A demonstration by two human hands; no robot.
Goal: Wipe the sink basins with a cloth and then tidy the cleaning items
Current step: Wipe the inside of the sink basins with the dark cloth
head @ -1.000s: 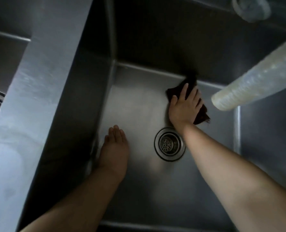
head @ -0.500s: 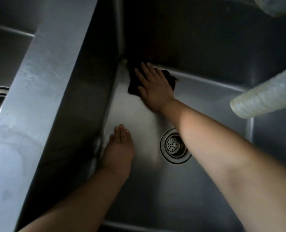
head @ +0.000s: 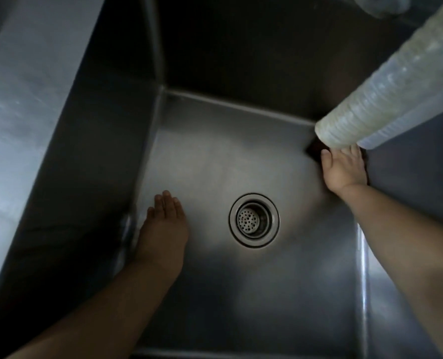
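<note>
Since the earlier frame, the right hand [head: 343,171] has swept the cloth [head: 315,149] from the basin's [head: 207,161] far-left corner to its far-right corner, under the hose [head: 386,92]. It presses the cloth flat, fingers mostly straight. Left hand [head: 163,229] rests open-palmed near the left wall, beside the drain [head: 254,220].

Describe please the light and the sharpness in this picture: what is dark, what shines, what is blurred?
Head view: dim overall; the sink floor shows a soft pale sheen around the drain, and the walls are near black. The pale hose close to the camera is blurred. The left hand lies in shadow; the right hand is brighter, and the dark cloth under it hardly shows.
</note>
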